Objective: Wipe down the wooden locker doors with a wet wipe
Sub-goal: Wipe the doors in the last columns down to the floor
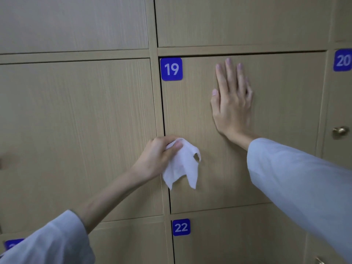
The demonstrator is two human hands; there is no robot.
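The left hand [158, 155] pinches a crumpled white wet wipe [182, 164] between thumb and curled fingers, its loose corners hanging toward 6 o'clock. The wipe sits at the lower left of the locker door [276, 130] marked by a blue number plate [171, 69] reading 19, close to the dark gap on the door's left edge. The right hand [232, 103] lies flat on the same door, fingers straight and pointing to 12 o'clock, at about 1 o'clock from the wipe; likely it steadies the door so it does not give under the rubbing.

The doors are pale wood-grain panels set in a matching frame. More doors lie all around: one tagged 22 [181, 227] at 6 o'clock, one tagged 20 [342, 60] at 3 o'clock, with a brass knob [340, 131] below it. Both arms wear light sleeves.
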